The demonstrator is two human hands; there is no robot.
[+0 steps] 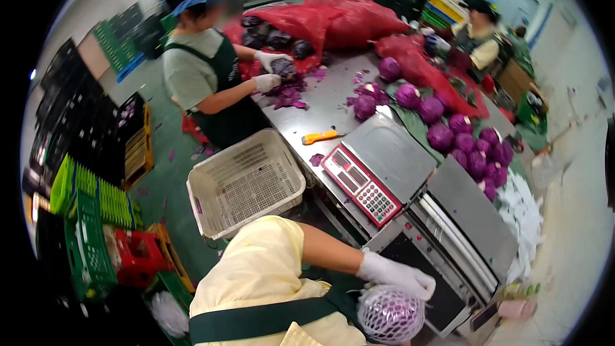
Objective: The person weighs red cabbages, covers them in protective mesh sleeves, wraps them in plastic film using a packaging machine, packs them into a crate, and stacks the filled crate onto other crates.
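My left hand [400,277], in a white glove, is closed at the top of a purple cabbage [391,314] in white netting, near the bottom edge. My right hand does not show. Beside the hand is a wrapping machine [471,218] with white rollers. Behind it, a scale [391,154] with a red keypad panel stands on the metal table [288,122]. An orange-handled knife [320,136] lies left of the scale. Bare purple cabbages [441,136] are piled to the scale's right.
An empty-looking beige crate [246,182] stands left of the table. Across it, a co-worker [208,64] in white gloves handles a cabbage [282,69] by red net sacks [352,19]. Another person [479,41] is at the far right. Green crates [90,237] stand lower left.
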